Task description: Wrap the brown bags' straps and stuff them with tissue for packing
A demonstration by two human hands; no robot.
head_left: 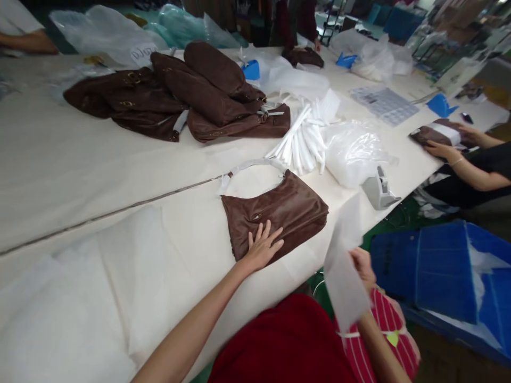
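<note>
Grip: left hand point(261, 246) open, flat on brown suede shoulder bag point(287, 213) | right hand point(362, 267) pinching thin white sheet point(344, 264), 3 o'clock | Risk: loose pinch could drop sheet.

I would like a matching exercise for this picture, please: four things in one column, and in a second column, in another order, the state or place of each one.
Things:
1. left hand
2. right hand
3. handbag
4. blue crate

States:
A. holding up a white sheet
B. resting on the handbag
C. beside the table, lower down
D. lying on the table

Pairs: 1-B, 2-A, 3-D, 4-C
</note>
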